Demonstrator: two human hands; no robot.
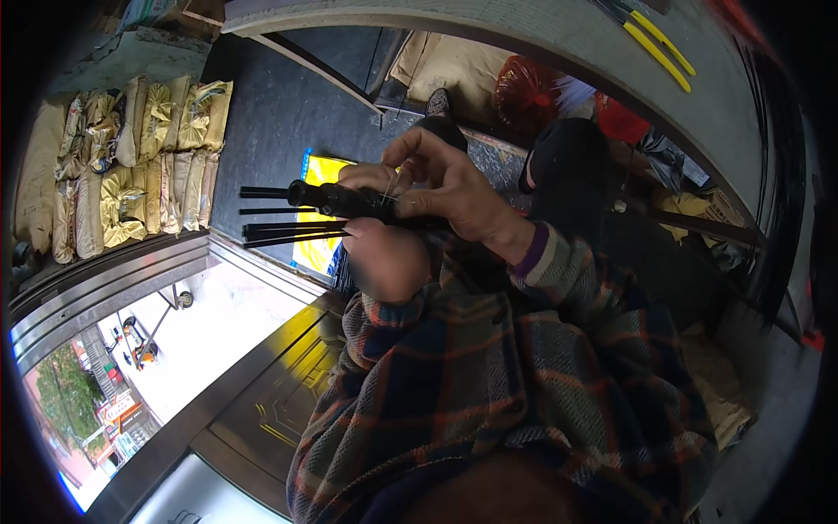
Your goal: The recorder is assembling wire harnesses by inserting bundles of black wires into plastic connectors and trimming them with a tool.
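My left hand (388, 262) wraps round a bundle of black pieces, its thumb on the near side. Thicker black tubes with a round open end (336, 199) lie in the middle of the bundle. Several thin black rods (279, 231) stick out from it to the left. My right hand (449, 188) is at the other end of the bundle, thumb and fingers pinched together. A thin, pale strand (390, 185) runs over the bundle by those fingertips; its ends are too fine to follow. Part of the bundle is hidden under my hands.
Stacked brown paper sacks (157, 162) stand at the left. A yellow bag with blue edges (319, 249) lies below my hands. Yellow-handled pliers (659, 52) rest on the workbench (489, 31); a red plastic bag (528, 92) sits beneath it. A doorway (201, 306) opens at lower left.
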